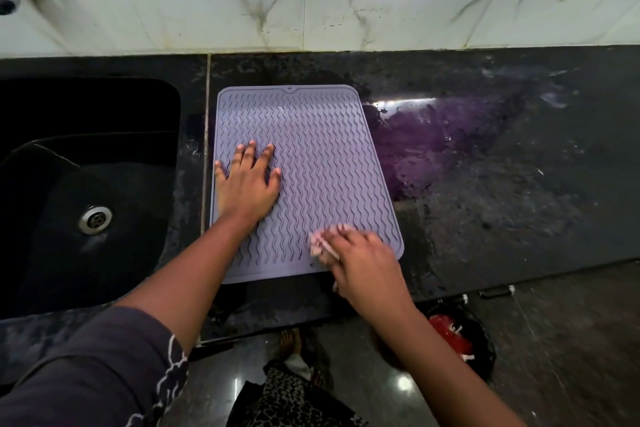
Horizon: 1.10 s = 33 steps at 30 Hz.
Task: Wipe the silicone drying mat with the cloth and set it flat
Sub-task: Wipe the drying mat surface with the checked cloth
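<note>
Left hand (247, 184) spread flat, pressing the mat (322, 156) onto the bench (502, 184). Right hand (363, 260) clenched around the cloth (320, 244) at the mat's near right corner.

Left hand (247, 184) flat on the mat (322, 156) (lying on the counter (502, 191)); right hand (360, 263) presses a cloth (323, 244) at its near edge.

No readable text, label, brand or number shows on anything here.

Dim overall, daylight spilling from the top and glaring white off the wet worktop (485, 156), right hand (360, 260) motion-blurred, edges bowed by the wide lens.
</note>
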Each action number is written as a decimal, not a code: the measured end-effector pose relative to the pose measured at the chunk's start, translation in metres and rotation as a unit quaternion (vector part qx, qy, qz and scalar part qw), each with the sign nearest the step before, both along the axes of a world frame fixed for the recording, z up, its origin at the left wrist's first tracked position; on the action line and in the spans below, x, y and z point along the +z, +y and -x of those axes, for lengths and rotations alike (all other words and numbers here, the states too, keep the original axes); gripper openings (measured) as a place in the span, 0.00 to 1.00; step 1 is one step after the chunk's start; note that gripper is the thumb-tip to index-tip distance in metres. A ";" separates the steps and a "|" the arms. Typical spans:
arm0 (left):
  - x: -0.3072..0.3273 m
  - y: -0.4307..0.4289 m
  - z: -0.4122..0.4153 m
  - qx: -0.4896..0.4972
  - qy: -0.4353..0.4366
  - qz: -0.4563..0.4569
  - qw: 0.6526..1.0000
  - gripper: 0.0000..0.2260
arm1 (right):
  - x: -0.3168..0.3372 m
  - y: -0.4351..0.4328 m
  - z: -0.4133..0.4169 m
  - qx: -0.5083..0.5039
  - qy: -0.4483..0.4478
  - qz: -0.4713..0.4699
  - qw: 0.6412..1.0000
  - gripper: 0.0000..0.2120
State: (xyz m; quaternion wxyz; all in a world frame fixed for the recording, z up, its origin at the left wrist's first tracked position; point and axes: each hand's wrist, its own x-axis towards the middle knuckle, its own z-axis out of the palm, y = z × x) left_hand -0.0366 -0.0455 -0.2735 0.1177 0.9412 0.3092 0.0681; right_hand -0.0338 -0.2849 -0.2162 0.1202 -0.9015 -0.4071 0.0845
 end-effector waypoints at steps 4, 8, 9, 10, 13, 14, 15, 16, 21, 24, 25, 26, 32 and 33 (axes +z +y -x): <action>-0.001 0.000 0.000 0.001 -0.002 -0.003 1.000 0.25 | -0.015 0.039 -0.029 -0.026 -0.026 0.025 0.999 0.23; -0.002 0.002 0.000 0.000 -0.009 -0.004 1.000 0.24 | -0.030 0.037 -0.029 -0.014 -0.034 0.053 0.998 0.24; -0.002 0.002 0.000 -0.001 -0.010 -0.002 1.000 0.25 | -0.029 0.029 -0.024 -0.009 -0.041 0.048 0.998 0.24; -0.003 0.002 0.000 -0.002 -0.010 -0.002 1.000 0.25 | -0.027 0.021 -0.017 0.000 -0.049 0.047 0.998 0.23; -0.003 0.001 0.000 -0.001 -0.010 -0.002 1.000 0.25 | -0.017 -0.001 0.002 0.039 -0.056 0.058 0.996 0.21; -0.003 0.001 0.000 -0.001 -0.009 -0.002 1.000 0.25 | -0.014 -0.007 0.005 0.051 -0.047 0.065 0.995 0.21; -0.003 0.002 0.000 -0.001 -0.009 -0.004 1.000 0.25 | -0.009 -0.012 0.004 0.068 -0.036 0.075 0.994 0.21; -0.003 0.002 0.000 -0.002 -0.009 -0.005 1.000 0.25 | -0.005 -0.016 0.000 0.086 -0.020 0.086 0.992 0.21; -0.001 0.002 0.000 -0.004 -0.014 -0.003 1.000 0.25 | 0.008 0.005 -0.037 0.040 0.059 0.018 0.997 0.21; 0.000 0.001 0.000 0.000 -0.010 -0.007 1.000 0.25 | -0.005 0.027 -0.047 0.011 -0.010 0.053 0.998 0.22; 0.000 0.001 0.000 0.000 -0.008 -0.007 1.000 0.25 | -0.011 0.029 -0.044 0.012 -0.017 0.065 0.998 0.22; 0.000 0.001 -0.001 0.000 -0.007 -0.007 1.000 0.25 | -0.015 0.026 -0.039 0.013 -0.019 0.065 0.998 0.23; -0.001 0.001 -0.001 0.002 -0.007 -0.003 1.000 0.25 | -0.009 -0.016 -0.004 0.070 -0.023 0.089 0.993 0.21; -0.001 0.001 -0.001 0.001 -0.007 -0.003 1.000 0.25 | -0.004 -0.021 -0.006 0.085 -0.006 0.098 0.992 0.21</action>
